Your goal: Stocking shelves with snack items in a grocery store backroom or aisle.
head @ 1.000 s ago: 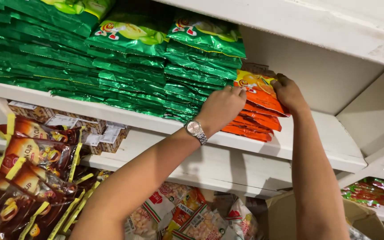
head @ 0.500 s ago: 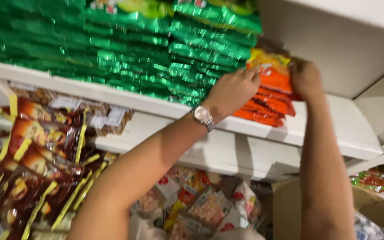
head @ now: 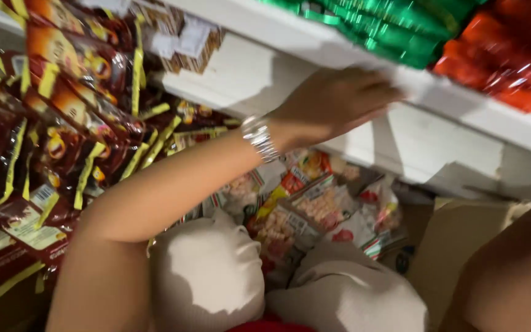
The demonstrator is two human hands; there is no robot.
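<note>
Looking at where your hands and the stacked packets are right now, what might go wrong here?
1. The left hand rests on the white shelf edge just under the stacked green packets and orange packets; a nudge might slide some off.
2. The left forearm passes close to the hanging brown sachet strips and may snag them.
3. The right hand is out of view, and the picture is blurred, so its placement is uncertain.

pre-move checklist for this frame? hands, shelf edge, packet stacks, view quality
1. Left hand placed: ok, resting on the white shelf edge, wristwatch on.
2. Left hand grasping a packet: not ok, it holds none.
3. Right hand in view: not ok, only a forearm at the right edge.
4. Orange packets on shelf: ok, stacked.
5. Green packets on shelf: ok, beside the orange ones.
6. Image sharpness: not ok, motion blur.
</note>
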